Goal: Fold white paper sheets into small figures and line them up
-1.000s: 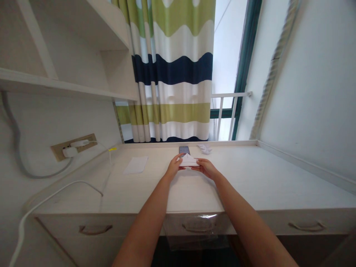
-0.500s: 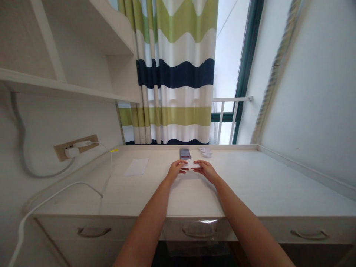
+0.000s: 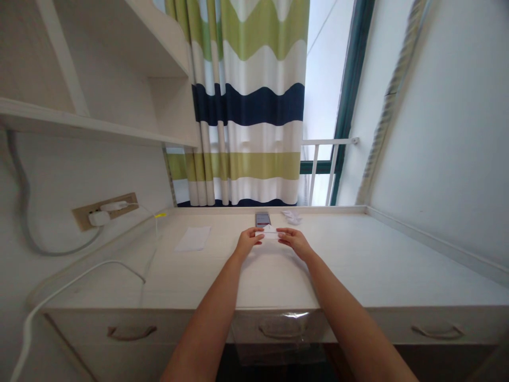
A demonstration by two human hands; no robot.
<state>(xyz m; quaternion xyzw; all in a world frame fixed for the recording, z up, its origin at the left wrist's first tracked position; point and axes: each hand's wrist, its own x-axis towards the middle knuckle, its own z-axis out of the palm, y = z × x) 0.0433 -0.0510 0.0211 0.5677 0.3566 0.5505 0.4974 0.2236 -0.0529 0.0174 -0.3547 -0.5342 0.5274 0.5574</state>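
Note:
A small folded piece of white paper with a pointed top is held up between my two hands, above the desk. My left hand pinches its left end between thumb and fingers. At the right end, my right hand grips it the same way. Just beyond the paper lies a phone with its screen lit, its near end hidden behind the paper and fingers. Right of the phone rests a folded white paper shape. A stack of white paper sheets lies to the left of my hands.
The white desk has a raised rim along its back and right side. A white cable crosses its left part, near a wall socket. Shelves overhang the left side. A striped curtain hangs behind.
The folded paper has tilted in my hands, and my thumbs now show on its near face. The view has shifted slightly. The other things on the desk stay put.

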